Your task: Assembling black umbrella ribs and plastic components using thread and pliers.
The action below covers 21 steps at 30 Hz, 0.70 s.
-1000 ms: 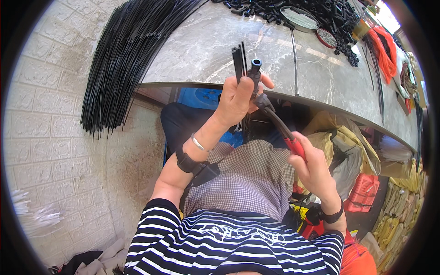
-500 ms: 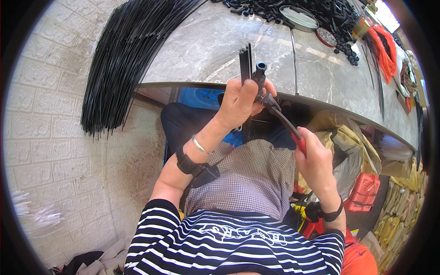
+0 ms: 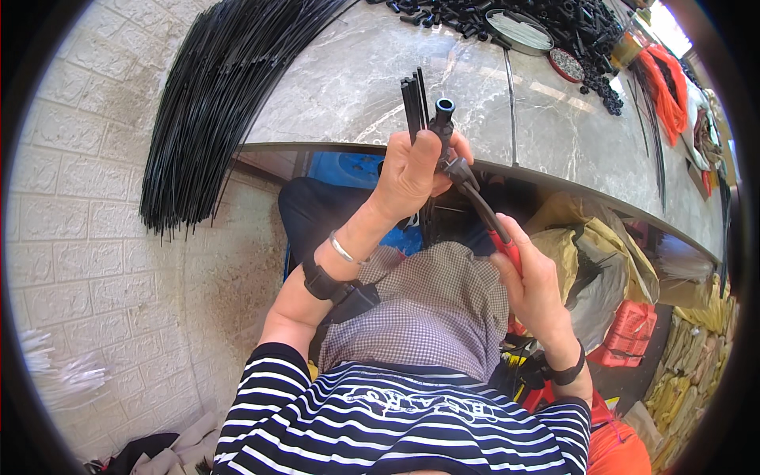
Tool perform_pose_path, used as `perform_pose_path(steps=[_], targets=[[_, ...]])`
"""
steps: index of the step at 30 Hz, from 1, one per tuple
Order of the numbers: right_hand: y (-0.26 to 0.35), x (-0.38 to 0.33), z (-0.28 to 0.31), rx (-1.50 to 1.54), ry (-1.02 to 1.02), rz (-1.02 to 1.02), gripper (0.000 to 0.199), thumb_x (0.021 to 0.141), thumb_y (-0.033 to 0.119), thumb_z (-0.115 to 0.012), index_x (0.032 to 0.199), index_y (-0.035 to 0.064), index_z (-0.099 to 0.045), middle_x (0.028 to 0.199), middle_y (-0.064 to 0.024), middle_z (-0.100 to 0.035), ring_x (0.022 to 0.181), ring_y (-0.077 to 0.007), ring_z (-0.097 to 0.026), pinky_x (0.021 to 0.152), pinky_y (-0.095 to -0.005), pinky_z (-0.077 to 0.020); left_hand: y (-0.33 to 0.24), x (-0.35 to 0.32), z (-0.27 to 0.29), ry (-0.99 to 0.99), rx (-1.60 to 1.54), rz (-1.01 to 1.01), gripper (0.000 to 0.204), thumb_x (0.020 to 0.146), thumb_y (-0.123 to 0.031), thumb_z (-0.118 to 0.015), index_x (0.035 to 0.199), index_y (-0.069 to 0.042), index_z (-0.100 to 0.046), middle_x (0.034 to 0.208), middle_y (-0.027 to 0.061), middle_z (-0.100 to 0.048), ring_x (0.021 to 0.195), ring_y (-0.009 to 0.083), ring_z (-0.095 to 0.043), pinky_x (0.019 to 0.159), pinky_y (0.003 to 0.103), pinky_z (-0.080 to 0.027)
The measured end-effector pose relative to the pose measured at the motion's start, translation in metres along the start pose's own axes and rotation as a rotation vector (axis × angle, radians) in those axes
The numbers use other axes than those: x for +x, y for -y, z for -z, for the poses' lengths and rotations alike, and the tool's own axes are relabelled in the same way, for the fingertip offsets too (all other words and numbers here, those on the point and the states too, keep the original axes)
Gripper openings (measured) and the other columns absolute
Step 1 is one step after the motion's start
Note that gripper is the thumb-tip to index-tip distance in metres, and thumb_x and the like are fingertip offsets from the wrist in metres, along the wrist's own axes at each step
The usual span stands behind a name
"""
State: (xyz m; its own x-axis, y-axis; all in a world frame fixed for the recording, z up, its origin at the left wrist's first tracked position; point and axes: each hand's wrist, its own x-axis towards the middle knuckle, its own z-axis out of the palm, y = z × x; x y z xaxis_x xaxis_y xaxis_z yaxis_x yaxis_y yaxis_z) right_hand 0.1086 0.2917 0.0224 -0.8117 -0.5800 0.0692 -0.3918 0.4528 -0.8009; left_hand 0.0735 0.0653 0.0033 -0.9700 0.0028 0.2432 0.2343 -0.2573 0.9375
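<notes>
In front of the table's near edge, my left hand (image 3: 412,176) is closed around several thin black rods (image 3: 413,103) and a black tubular fitting (image 3: 443,125). The rods stick up to the left of the fitting, whose round open end faces upward. My right hand (image 3: 532,277) grips the red handle of a pair of pliers (image 3: 484,212). Their dark jaws reach up and left to the fitting's lower part, close by my left fingers. Whether the jaws are clamped on it is hidden by the fingers.
A large bundle of thin black rods (image 3: 214,119) hangs over the left part of the grey stone-look table (image 3: 340,95). At the back lie a heap of black fittings (image 3: 546,16), a round tin (image 3: 519,32) and a small red dish (image 3: 566,65). A checked cloth (image 3: 419,309) covers my lap.
The rods and fitting have shifted slightly left, with the rods leaning more to the left. My right hand and the pliers' handle have swung left and a little nearer to me.
</notes>
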Motion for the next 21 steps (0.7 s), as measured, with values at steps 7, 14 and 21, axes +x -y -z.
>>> perform_pose_path(steps=[7, 14, 21], targets=[[-0.003, 0.005, -0.002, -0.141, -0.066, 0.131, 0.046, 0.084, 0.003, -0.062, 0.127, 0.0071, -0.048, 0.088, -0.0167, -0.060, 0.075, -0.0327, -0.061, 0.064, -0.0374, -0.0486, 0.002, -0.002, -0.001, -0.038, -0.010, -0.050, 0.066, 0.089, -0.064, -0.042, 0.081, -0.001, -0.061, 0.053, -0.0068, -0.041, 0.045, 0.0012, -0.035, 0.041, 0.019, -0.024], [-0.007, 0.007, -0.006, -0.126, -0.061, 0.067, 0.032, 0.085, 0.006, -0.062, 0.115, 0.0022, -0.051, 0.085, -0.0176, -0.061, 0.070, -0.0344, -0.062, 0.060, -0.0396, -0.0491, 0.002, -0.001, -0.001, -0.054, 0.030, -0.024, 0.080, 0.081, -0.075, -0.038, 0.084, 0.002, -0.061, 0.049, -0.0050, -0.042, 0.041, 0.0010, -0.036, 0.038, 0.017, -0.027], [0.004, 0.007, 0.020, 0.391, 0.313, -0.262, 0.029, 0.092, 0.010, -0.053, 0.117, -0.0028, -0.047, 0.081, -0.0131, -0.062, 0.060, -0.0238, -0.062, 0.053, -0.0326, -0.0485, 0.003, 0.002, 0.006, -0.085, 0.065, -0.072, 0.081, 0.084, -0.072, -0.036, 0.090, 0.006, -0.058, 0.049, -0.0049, -0.040, 0.041, 0.0016, -0.035, 0.038, 0.018, -0.027]])
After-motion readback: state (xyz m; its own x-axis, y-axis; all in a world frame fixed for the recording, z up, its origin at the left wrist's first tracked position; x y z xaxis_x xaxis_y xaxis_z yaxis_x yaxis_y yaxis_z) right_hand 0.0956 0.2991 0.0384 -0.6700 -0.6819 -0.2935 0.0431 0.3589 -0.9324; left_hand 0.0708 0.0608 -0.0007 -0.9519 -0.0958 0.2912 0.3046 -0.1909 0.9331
